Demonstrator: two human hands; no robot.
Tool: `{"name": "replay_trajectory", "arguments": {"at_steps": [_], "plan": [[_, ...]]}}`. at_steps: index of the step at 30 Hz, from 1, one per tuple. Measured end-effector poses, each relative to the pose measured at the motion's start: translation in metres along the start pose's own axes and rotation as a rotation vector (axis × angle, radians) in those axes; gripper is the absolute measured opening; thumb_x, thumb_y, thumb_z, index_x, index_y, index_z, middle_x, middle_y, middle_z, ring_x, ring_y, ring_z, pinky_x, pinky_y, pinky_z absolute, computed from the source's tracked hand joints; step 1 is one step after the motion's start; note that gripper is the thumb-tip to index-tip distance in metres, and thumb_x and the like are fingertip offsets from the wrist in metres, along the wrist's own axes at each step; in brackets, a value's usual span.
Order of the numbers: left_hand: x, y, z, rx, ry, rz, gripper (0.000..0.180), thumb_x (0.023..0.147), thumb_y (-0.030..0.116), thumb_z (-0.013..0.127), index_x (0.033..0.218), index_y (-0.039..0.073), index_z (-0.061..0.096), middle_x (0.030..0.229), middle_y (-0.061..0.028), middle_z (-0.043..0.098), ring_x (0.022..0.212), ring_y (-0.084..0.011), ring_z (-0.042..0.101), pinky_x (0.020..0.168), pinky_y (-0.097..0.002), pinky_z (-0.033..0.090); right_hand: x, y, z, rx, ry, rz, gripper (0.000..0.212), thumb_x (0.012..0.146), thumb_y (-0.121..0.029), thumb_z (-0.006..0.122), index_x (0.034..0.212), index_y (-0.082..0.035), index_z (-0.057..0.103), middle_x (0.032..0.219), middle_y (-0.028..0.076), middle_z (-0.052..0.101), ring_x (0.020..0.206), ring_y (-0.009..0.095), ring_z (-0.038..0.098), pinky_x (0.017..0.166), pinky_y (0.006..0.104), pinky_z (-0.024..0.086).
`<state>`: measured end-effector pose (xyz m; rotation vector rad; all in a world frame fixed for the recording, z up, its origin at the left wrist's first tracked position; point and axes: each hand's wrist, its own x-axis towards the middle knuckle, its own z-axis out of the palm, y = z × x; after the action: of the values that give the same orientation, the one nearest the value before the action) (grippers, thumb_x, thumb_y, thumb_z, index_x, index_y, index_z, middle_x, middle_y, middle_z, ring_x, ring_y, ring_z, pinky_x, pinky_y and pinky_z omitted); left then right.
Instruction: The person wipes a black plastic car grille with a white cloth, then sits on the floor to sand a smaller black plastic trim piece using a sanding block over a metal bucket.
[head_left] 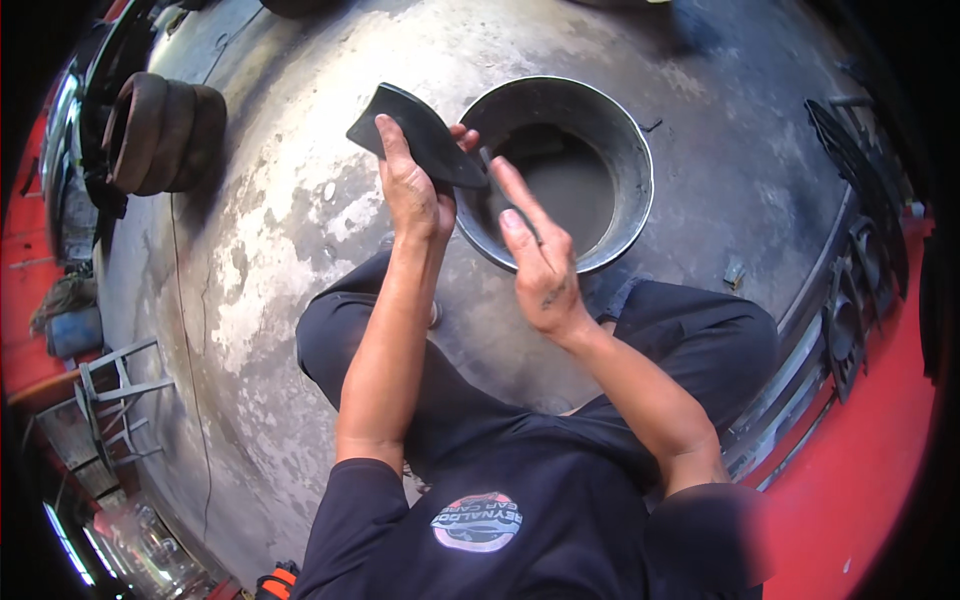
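Note:
A dark, thin, curved panel (425,135) is gripped in my left hand (410,195), tilted over the left rim of a round tub. My left thumb lies on its face and other fingertips show past its far edge. The wide dark tub (635,185) stands on the floor in front of my crossed legs, with murky grey liquid inside. Close to the panel's right end, my right hand (548,275) is over the tub, index finger stretched and thumb bent beside it. A small greyish strip shows at its fingertips, too blurred to name.
Stacked worn tyres (165,135) stand at the far left, a metal stool frame (120,395) and a blue container (75,332) nearer. Dark parts (845,325) lie along the red surface (860,450) at right. A small object (735,273) rests on the concrete floor (270,200).

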<state>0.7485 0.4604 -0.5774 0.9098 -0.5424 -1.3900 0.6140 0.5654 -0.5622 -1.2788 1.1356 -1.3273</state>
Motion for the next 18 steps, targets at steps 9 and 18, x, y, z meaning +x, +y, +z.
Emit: {"name": "replay_trajectory", "arguments": {"at_steps": [9,18], "plan": [[0.000,0.001,-0.005,0.023,-0.013,-0.186,0.054,0.113,0.055,0.037,0.125,0.010,0.064,0.107,-0.0065,0.073,0.092,-0.0186,0.072,0.080,-0.0353,0.060,0.029,0.017,-0.027,-0.858,-0.317,-0.600,0.047,0.096,-0.018,0.064,0.141,-0.001,0.061,0.158,0.017,0.049,0.148,0.043,0.043,0.119,0.0606,0.035],[-0.013,-0.001,0.006,0.131,0.037,-0.261,0.058,0.110,0.057,0.043,0.131,0.007,0.064,0.121,-0.0097,0.071,0.110,-0.0214,0.068,0.095,-0.0365,0.057,0.036,0.012,-0.034,-1.086,-0.421,-0.809,0.046,0.090,-0.013,0.061,0.133,0.005,0.063,0.151,0.021,0.056,0.145,0.036,0.050,0.118,0.0550,0.041]]}}
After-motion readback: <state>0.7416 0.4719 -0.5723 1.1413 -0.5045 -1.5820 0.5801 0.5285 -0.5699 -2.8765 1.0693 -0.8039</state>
